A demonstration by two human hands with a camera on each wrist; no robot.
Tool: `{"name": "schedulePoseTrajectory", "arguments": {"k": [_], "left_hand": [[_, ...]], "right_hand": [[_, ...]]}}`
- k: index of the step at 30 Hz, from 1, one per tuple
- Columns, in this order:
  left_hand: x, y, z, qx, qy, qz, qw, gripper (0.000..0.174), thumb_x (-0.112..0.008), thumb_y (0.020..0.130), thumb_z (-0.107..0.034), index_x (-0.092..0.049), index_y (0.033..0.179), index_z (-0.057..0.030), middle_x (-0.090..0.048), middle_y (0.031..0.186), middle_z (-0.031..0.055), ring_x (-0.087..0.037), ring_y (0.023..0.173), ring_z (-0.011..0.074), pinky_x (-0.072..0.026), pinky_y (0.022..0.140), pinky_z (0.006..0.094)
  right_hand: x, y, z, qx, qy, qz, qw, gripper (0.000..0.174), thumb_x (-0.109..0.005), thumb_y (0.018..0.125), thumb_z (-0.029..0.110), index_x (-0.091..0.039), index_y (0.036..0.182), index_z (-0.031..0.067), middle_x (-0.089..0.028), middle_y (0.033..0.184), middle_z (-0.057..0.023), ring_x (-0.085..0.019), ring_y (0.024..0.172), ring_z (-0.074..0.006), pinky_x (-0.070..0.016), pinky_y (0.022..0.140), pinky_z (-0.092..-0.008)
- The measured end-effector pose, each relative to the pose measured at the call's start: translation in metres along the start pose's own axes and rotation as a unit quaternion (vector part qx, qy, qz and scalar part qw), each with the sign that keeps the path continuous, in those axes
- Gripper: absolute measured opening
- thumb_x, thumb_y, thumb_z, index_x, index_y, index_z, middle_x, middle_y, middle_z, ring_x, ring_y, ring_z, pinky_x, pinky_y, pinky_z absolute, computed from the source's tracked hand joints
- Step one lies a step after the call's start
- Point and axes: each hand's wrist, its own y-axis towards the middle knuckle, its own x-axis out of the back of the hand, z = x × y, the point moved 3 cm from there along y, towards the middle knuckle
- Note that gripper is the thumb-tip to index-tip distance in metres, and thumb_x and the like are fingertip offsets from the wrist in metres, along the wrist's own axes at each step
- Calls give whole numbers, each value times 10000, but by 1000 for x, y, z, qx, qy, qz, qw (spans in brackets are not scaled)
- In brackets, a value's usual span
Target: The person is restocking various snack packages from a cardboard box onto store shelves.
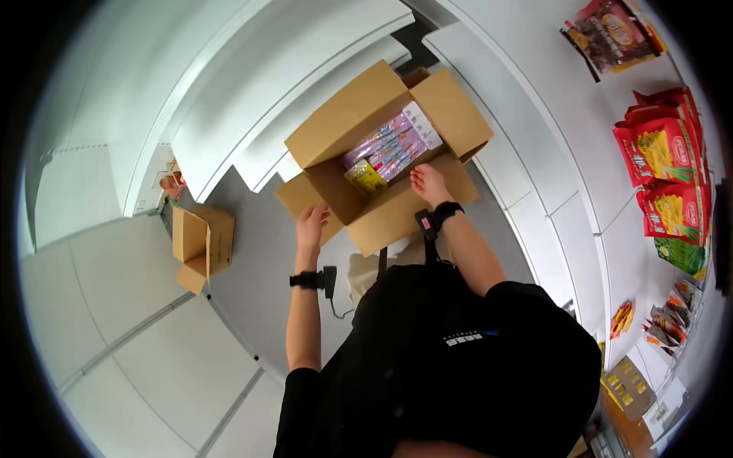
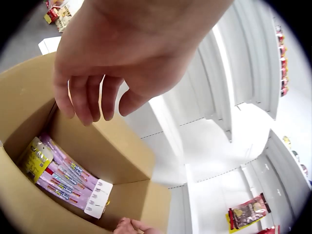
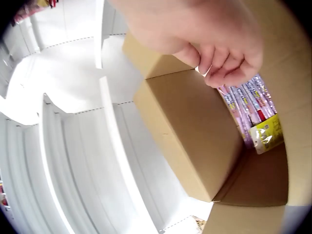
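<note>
An open cardboard box (image 1: pixel 402 216) holds long, slim pink-and-purple packets (image 1: pixel 393 149) with a white card end, and a yellow packet (image 1: pixel 366 177) in its near left corner. Over the left flap, my left hand (image 1: pixel 311 226) hangs with fingers loosely bent, holding nothing. From the left wrist view, this left hand (image 2: pixel 122 58) is above the box's side. My right hand (image 1: pixel 429 184) hovers by the near right edge, overlapping the opening. In the right wrist view the right hand's (image 3: pixel 219 48) fingers are loosely curled, with no item showing in them.
White shelves (image 1: pixel 305 69) curve around the box. A smaller open carton (image 1: pixel 210 243) stands on the floor at the left. Red snack bags (image 1: pixel 655 153) and a brown bag (image 1: pixel 615 34) sit on the right shelves.
</note>
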Motion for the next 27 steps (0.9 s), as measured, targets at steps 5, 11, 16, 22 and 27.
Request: {"name": "schedulePoseTrajectory", "arguments": {"k": [5, 11, 16, 22, 27], "left_hand": [[-28, 85, 42, 99, 24, 74, 992, 265, -571, 864, -239, -625, 1025, -36, -631, 879, 42, -612, 790, 146, -476, 672, 261], [-62, 187, 103, 285, -17, 96, 954, 297, -571, 863, -239, -587, 1116, -86, -572, 1120, 59, -604, 919, 199, -520, 686, 300], [-90, 282, 161, 270, 95, 110, 952, 310, -600, 817, -264, -605, 1053, -63, -603, 988, 64, -619, 800, 188, -528, 584, 311], [-112, 355, 223, 259, 186, 160, 934, 307, -583, 831, -277, -604, 1000, -22, -608, 890, 84, -581, 693, 190, -496, 558, 313], [-120, 375, 241, 256, 335, 286, 861, 318, -603, 823, -299, -559, 1073, -107, -586, 863, 44, -551, 755, 175, -463, 640, 324]], "right_hand": [[22, 40, -26, -65, 78, -25, 994, 217, -547, 876, 256, -507, 1006, 87, -601, 997, -83, -595, 854, -226, -488, 724, -352], [29, 9, -11, -50, -42, -43, 997, 349, -516, 896, 344, -512, 1134, 89, -560, 1202, -96, -524, 1104, -241, -397, 895, -419], [32, 1, -22, -23, 21, -26, 999, 450, -508, 907, 336, -439, 1286, 102, -487, 1322, -89, -473, 1198, -244, -365, 956, -428], [10, -21, -50, 93, 49, -103, 989, 410, -509, 909, 251, -458, 1273, 70, -561, 1207, -75, -559, 1073, -192, -439, 856, -336], [-5, -34, -77, 103, 44, -124, 986, 392, -496, 918, 236, -490, 1244, 19, -594, 1138, -78, -573, 1038, -174, -461, 824, -302]]}}
